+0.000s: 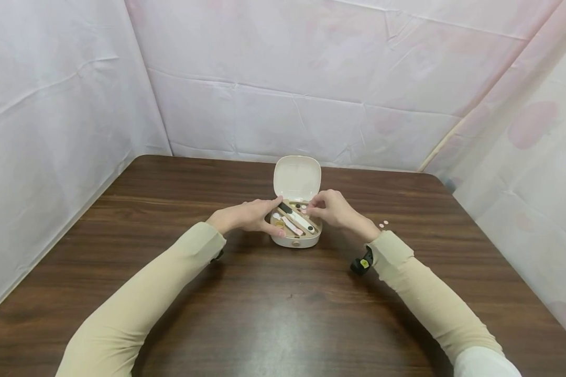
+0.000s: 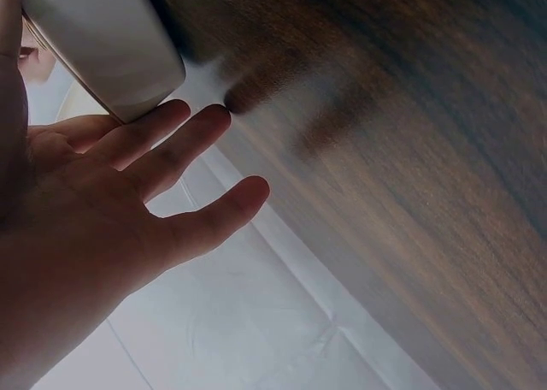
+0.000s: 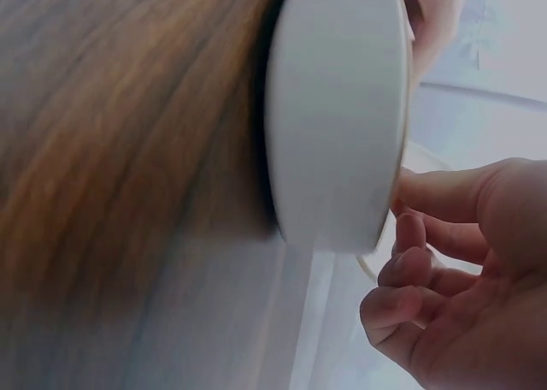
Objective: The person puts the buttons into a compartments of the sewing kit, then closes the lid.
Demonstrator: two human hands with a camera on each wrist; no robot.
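Open case (image 1: 296,230) between left hand (image 1: 247,215) and right hand (image 1: 332,209).

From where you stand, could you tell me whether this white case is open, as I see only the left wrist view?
Observer: Yes, the case is open; its lid stands upright at the back.
Operator: Thank you. Is there anything inside it?
Observer: Several small tools lie in the tray, one of them a long white one with a dark end.
Operator: And where is the right hand?
Observer: The right hand is over the case's right rear corner, fingers curled as if pinching something small; I cannot tell what.
Operator: Is anything else on the table?
Observer: A few small pink pieces lie on the table just right of that wrist.
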